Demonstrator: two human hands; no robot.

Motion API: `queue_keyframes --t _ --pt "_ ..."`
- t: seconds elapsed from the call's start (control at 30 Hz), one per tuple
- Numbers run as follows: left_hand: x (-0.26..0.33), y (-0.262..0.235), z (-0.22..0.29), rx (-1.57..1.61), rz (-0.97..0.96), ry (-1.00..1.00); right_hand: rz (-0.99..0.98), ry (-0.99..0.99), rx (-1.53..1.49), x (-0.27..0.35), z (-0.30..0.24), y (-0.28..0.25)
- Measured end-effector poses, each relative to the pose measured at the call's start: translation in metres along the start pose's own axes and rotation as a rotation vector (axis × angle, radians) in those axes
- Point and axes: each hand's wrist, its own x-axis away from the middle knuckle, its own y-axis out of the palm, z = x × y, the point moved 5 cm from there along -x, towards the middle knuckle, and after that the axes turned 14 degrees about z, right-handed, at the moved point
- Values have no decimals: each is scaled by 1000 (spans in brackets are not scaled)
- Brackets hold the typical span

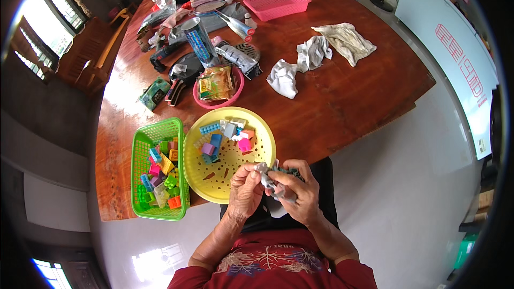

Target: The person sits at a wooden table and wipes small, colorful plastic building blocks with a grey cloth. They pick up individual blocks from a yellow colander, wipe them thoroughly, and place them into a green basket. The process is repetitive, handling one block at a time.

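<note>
Two hands meet just off the near edge of the desk [342,101], over the person's lap; the left hand [245,190] and the right hand [297,192] are both curled closed around one grey cloth [266,179], fingers bunched on it from either side, with something dark green showing against the right hand's knuckles, too hidden to name; the cloth sits between the two hands, just beside the rim of a yellow perforated plate [214,179]; that plate rests on the desk's near edge and carries a few toy building blocks [227,135] in blue, pink, purple and white at its far side; touching its left is a green plastic basket [140,150] heaped with more coloured blocks; beyond the plate stands a pink bowl [235,95] holding a snack packet [215,83]; further right, well apart from the hands, lie crumpled grey and white rags [302,59]; a pink tray [276,3] sits at the far end among cluttered packets and a tall can [199,40].
</note>
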Motion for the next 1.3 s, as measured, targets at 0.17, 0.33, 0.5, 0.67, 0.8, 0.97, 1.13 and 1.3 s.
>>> queue_keyframes --t 0.17,0.33,0.5,0.67,0.8,0.97,1.13,1.3 --pt "3 -3 10 -317 78 242 4 -173 216 -11 -13 8" --pt "10 -7 11 -560 152 457 52 -93 165 -7 -16 12" --pt "9 -12 1 -580 195 548 180 99 -11 7 -9 8" --pt "9 -8 -2 -398 164 478 174 83 -36 12 -2 4" --pt "10 -11 -6 -484 165 522 171 180 -93 17 1 -1" --pt "15 3 -2 -521 145 535 207 274 -127 31 15 -3" --pt "20 13 7 -677 57 607 126 189 20 28 17 -2" --pt "21 9 6 -962 76 749 38 109 189 23 14 -4"
